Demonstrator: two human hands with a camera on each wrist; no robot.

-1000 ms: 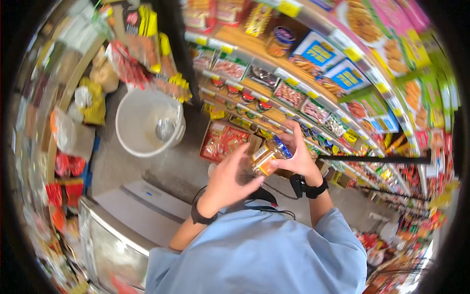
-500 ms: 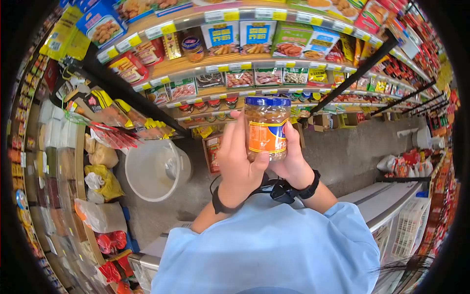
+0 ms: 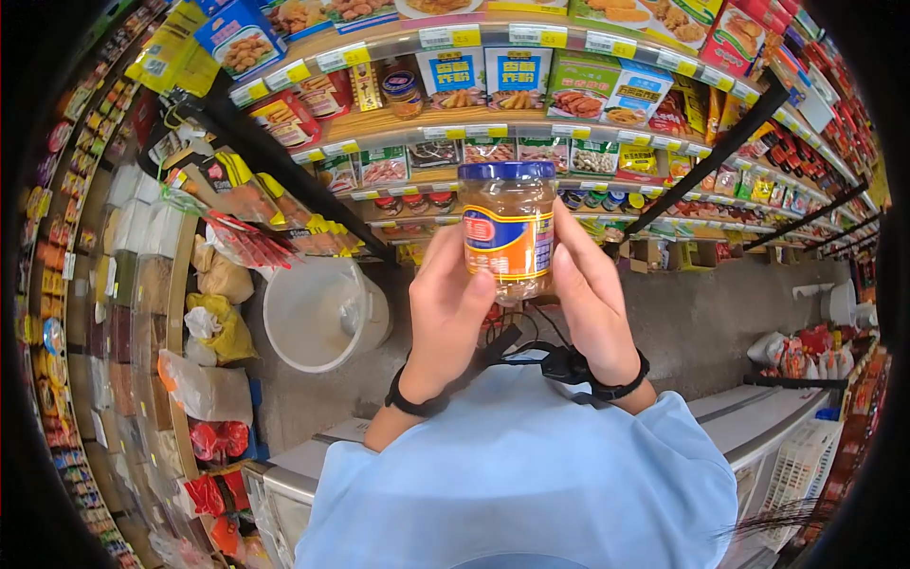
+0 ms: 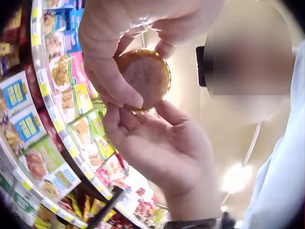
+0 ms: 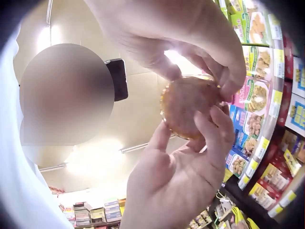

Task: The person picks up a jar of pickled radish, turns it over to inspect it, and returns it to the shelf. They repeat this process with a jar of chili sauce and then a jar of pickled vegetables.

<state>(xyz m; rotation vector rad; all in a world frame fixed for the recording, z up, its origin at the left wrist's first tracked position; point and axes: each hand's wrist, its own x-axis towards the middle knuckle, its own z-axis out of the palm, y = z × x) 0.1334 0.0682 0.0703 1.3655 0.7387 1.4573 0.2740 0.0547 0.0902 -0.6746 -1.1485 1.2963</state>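
Note:
A glass jar point(image 3: 509, 232) with a blue lid and an orange and blue label stands upright between both hands in the head view. The left hand point(image 3: 444, 308) grips its left side, thumb on the front of the label. On the right side the right hand point(image 3: 592, 299) holds it with thumb and fingers. From below, the jar's round base point(image 4: 144, 80) shows in the left wrist view, with the left hand point(image 4: 114, 43) above and the right hand point(image 4: 162, 148) beneath. The right wrist view shows the same base point(image 5: 189, 106) with fingers of both hands around it.
Shelves point(image 3: 445, 123) of boxed and bagged food run across the front, with a similar jar point(image 3: 402, 93) on one. A white bucket point(image 3: 325, 318) stands on the floor at left, near bagged goods point(image 3: 220, 327). White freezers point(image 3: 758, 417) flank the person.
Both hands have brought the jar up in front of the shelves, upright and nearer the camera. Since half a second ago it has turned, showing another part of its label. The head view has swung round.

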